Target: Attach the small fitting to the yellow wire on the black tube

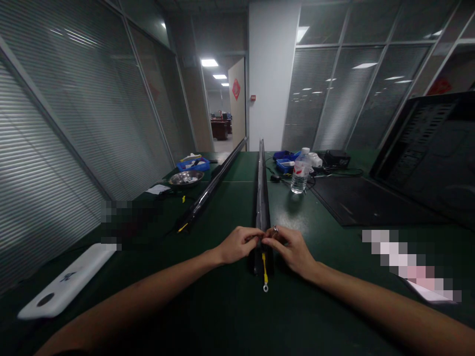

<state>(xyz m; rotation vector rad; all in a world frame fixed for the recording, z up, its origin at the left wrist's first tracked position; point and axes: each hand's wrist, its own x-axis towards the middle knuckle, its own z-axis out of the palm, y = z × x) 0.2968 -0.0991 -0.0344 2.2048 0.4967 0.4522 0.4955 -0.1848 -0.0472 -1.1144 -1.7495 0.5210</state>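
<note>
A long, narrow dark channel (261, 198) runs away from me along the table, its near end under my hands. My left hand (240, 243) is closed in a pinch at this end, thumb and fingertips together. My right hand (293, 249), with a ring on one finger, pinches at the same spot from the other side, and the fingertips of both hands almost meet. Whatever lies between them is too small and covered to make out. Below the fingers, a yellow wire (264, 267) with a metal ring terminal (265, 287) sticks out of the channel end towards me.
Left of it lies a second dark channel (215, 185) with a yellow end. A metal bowl (186, 178) and blue tray (198, 166) stand far left. At right are a water bottle (300, 173), blue bins (285, 166) and a black mat (356, 200). A white object (70, 282) lies near left.
</note>
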